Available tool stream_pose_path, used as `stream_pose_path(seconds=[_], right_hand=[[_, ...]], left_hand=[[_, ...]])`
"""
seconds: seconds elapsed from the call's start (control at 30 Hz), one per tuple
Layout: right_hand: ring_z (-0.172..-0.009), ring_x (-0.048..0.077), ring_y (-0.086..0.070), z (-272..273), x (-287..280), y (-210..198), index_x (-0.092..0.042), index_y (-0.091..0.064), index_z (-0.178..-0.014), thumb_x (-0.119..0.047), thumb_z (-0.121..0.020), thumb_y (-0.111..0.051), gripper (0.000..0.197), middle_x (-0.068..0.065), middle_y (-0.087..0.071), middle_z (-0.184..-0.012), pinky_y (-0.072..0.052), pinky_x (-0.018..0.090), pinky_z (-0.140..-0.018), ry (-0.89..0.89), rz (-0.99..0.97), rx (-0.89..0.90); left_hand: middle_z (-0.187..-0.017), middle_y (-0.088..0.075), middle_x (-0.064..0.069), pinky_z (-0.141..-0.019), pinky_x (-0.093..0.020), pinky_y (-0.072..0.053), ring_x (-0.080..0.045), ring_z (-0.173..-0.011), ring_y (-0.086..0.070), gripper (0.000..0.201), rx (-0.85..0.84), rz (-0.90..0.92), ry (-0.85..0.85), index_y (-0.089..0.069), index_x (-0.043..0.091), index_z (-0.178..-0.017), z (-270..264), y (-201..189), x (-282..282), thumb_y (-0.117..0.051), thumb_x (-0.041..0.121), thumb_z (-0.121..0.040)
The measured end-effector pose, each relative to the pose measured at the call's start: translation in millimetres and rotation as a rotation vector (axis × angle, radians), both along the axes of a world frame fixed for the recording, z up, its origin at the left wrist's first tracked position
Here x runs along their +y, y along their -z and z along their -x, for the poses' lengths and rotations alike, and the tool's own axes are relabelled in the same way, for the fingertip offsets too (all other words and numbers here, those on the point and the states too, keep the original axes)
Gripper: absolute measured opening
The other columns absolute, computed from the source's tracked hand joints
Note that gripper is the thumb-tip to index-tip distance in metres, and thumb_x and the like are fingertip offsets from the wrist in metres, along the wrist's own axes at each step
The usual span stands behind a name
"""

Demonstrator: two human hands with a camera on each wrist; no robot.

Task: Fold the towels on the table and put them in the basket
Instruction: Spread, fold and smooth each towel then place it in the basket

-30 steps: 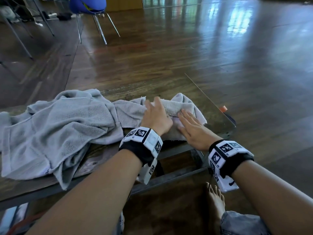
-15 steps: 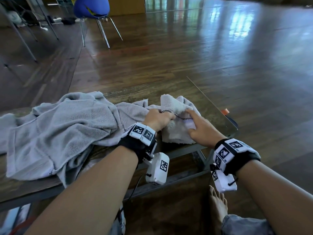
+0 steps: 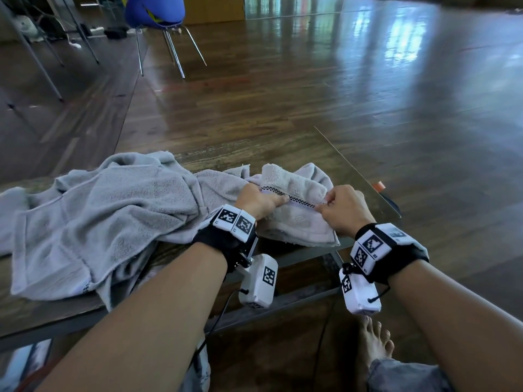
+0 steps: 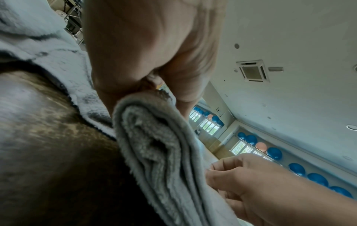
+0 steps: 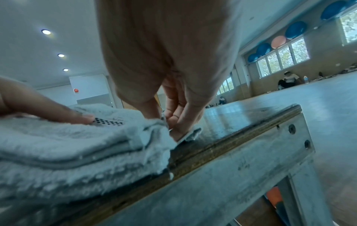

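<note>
Both hands grasp the small folded towel [image 3: 294,213] at the table's [image 3: 334,154] near right corner — the left hand [image 3: 259,200] pinches the left end of its checkered band [image 3: 300,201], the right hand [image 3: 343,209] pinches the right end. Under the grip the towel's layers rest stacked on the table. Left of the left hand's grip, a bigger grey towel [image 3: 93,222] lies crumpled — touching the small one.

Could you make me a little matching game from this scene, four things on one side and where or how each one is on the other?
Things:
1. small towel
2. big towel
3. blue chair
4. left hand

States:
A. stands on the floor, far behind the table
B. crumpled on the table's left part
C. pinches the checkered band
D. partly folded, held at the table's right end

Pairs: 1-D, 2-B, 3-A, 4-C
</note>
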State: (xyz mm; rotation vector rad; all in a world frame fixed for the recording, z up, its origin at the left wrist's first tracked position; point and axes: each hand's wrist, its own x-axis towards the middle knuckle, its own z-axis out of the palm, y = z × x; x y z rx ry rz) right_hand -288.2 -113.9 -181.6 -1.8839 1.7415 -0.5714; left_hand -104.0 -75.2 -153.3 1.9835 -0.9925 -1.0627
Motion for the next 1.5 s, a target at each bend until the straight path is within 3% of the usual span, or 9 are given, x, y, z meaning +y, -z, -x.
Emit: stream_pose_path(seconds=[0.2, 0.37, 0.47, 0.6, 0.77, 0.97, 1.1, 1.37, 1.5], right_hand=[[-0.078, 0.019, -0.053, 2, 0, -8, -0.002, -0.063, -0.095, -0.002, -0.086, -0.063, 0.009, 0.012, -0.059, -0.102, -0.038, 0.019, -0.052, 0.049, -0.018, -0.014], [-0.109, 0.025, -0.048, -9, 16, -8, -0.015, -0.048, -0.126, 0.007, -0.081, -0.06, 0.051, 0.012, -0.044, -0.133, -0.053, 0.038, -0.079, -0.057, 0.234, 0.164], [-0.143, 0.026, -0.029, -18, 29, 6, -0.015, -0.037, -0.145, -0.024, -0.101, -0.047, 0.046, 0.006, -0.031, -0.155, -0.04, 0.049, -0.11, -0.326, 0.308, 0.18], [-0.153, 0.013, 0.013, -20, 33, 32, -0.018, 0.003, -0.16, -0.06, -0.1, -0.013, 0.075, -0.001, 0.011, -0.168, 0.0, 0.04, -0.126, -0.382, 0.096, 0.264], [-0.151, 0.009, 0.019, -17, 22, 30, -0.02, 0.011, -0.159, -0.068, -0.096, -0.01, 0.082, -0.003, 0.019, -0.166, 0.004, 0.038, -0.126, -0.397, 0.002, 0.211], [-0.151, 0.025, -0.012, -27, 22, 4, -0.019, -0.028, -0.15, -0.061, -0.1, -0.022, 0.065, 0.005, -0.02, -0.161, -0.016, 0.05, -0.121, -0.236, 0.037, -0.11], [-0.139, 0.034, -0.04, -47, 25, -39, -0.011, -0.041, -0.145, -0.078, -0.088, -0.021, 0.091, 0.018, -0.04, -0.15, -0.035, 0.055, -0.114, -0.132, -0.116, -0.298], [-0.081, 0.022, -0.073, -116, 87, -144, -0.005, -0.071, -0.103, -0.028, -0.099, -0.06, 0.026, 0.007, -0.077, -0.088, -0.058, 0.036, -0.075, -0.361, -0.324, -0.832], [-0.085, 0.021, -0.07, -184, 136, -195, 0.002, -0.06, -0.119, -0.014, -0.101, -0.056, 0.025, 0.014, -0.07, -0.104, -0.056, 0.041, -0.078, -0.526, -0.115, -0.704]], left_hand=[[-0.117, -0.053, -0.002, -0.083, -0.03, -0.042, -0.019, -0.101, -0.05, 0.07, 0.018, -0.006, 0.014, -0.05, 0.006, -0.131, 0, -3, 2, -0.077, 0.044, -0.08], [-0.121, -0.062, -0.008, -0.1, -0.039, -0.049, -0.025, -0.112, -0.059, 0.045, -0.023, -0.028, 0.04, -0.052, 0.01, -0.103, 3, 0, 2, -0.079, 0.04, -0.08], [-0.106, -0.067, -0.01, -0.089, -0.037, -0.054, -0.024, -0.097, -0.064, 0.036, -0.073, -0.033, 0.066, -0.056, 0.01, -0.092, 5, 3, 2, -0.077, 0.038, -0.083], [-0.077, -0.049, 0.004, -0.056, -0.023, -0.037, -0.007, -0.065, -0.044, 0.056, -0.163, -0.019, 0.086, -0.054, 0.002, -0.124, 7, 6, 8, -0.069, 0.042, -0.089], [-0.133, -0.059, -0.013, -0.103, -0.041, -0.048, -0.026, -0.118, -0.058, 0.069, -0.029, -0.007, 0.116, -0.049, 0.0, -0.135, 6, 0, 10, -0.067, 0.048, -0.088], [-0.106, -0.073, -0.013, -0.083, -0.043, -0.06, -0.028, -0.094, -0.072, 0.039, 0.18, 0.158, 0.162, -0.066, 0.003, -0.114, 0, -33, 25, -0.074, 0.029, -0.086], [-0.086, -0.077, -0.008, -0.056, -0.029, -0.058, -0.021, -0.072, -0.075, 0.019, 0.351, 0.237, 0.211, -0.07, 0.006, -0.098, -18, -74, 52, -0.075, 0.021, -0.087], [-0.099, -0.077, -0.011, -0.078, -0.042, -0.061, -0.029, -0.09, -0.074, 0.037, 0.276, 0.373, 0.02, -0.069, 0.009, -0.108, -98, -167, 150, -0.078, 0.033, -0.083], [-0.105, -0.076, -0.01, -0.086, -0.043, -0.059, -0.027, -0.097, -0.072, 0.04, 0.246, 0.457, -0.204, -0.072, 0.012, -0.11, -158, -183, 229, -0.072, 0.045, -0.086]])
